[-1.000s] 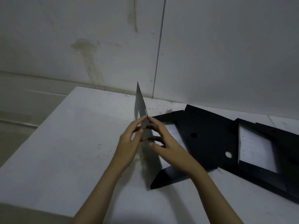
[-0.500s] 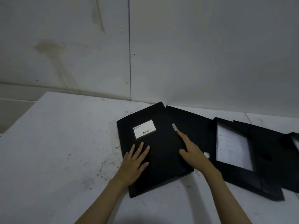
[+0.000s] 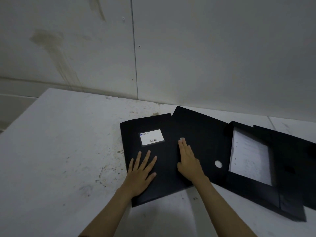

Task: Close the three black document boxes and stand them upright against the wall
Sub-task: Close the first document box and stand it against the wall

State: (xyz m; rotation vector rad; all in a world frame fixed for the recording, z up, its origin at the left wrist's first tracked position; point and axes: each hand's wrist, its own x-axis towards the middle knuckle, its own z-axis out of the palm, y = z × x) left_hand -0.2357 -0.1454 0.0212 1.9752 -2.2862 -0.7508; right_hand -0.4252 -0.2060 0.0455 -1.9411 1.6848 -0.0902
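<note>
Closure step, first box (image 3: 150,158): left hand (image 3: 142,173) flat, splayed, pinning lid; right hand (image 3: 189,161) flat, gripping nothing, fingertips at grey tab (image 3: 181,138). Press tab firmly before standing against wall (image 3: 205,48).

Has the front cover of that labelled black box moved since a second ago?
Yes. The cover stood on edge above the table; it now lies flat, shut, under both hands.

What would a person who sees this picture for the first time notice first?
Two bare hands press flat on a closed black document box lying near the table's middle: the left hand on its cover, the right hand at its right edge. To the right, an open box shows white paper.
</note>
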